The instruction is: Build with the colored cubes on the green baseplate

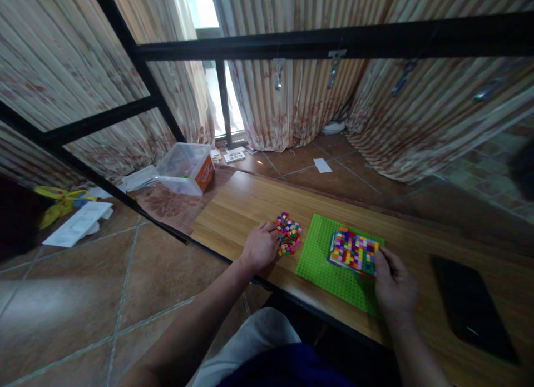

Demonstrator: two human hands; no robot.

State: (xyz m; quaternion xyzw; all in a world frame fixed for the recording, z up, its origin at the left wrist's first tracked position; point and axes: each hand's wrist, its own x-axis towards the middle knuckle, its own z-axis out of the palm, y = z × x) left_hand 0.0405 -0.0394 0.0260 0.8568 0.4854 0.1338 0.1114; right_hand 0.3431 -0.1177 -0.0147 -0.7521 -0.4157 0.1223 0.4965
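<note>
A green studded baseplate (317, 259) lies on the wooden table (242, 209). On it sits a square block of small multicoloured bricks (354, 251). My right hand (394, 284) rests at the block's right edge, fingers curled against its corner. A loose pile of small coloured bricks (288, 234) lies left of the plate. My left hand (261, 245) rests beside that pile with its fingers curled in and touching the pile's left side; whether it holds a brick is hidden.
A dark flat device (471, 312) lies on the table at the right. On the tiled floor beyond stand a clear plastic box (186, 167), papers (77, 223) and a yellow item (60, 201). Black frame bars (334, 39) and curtains surround the table.
</note>
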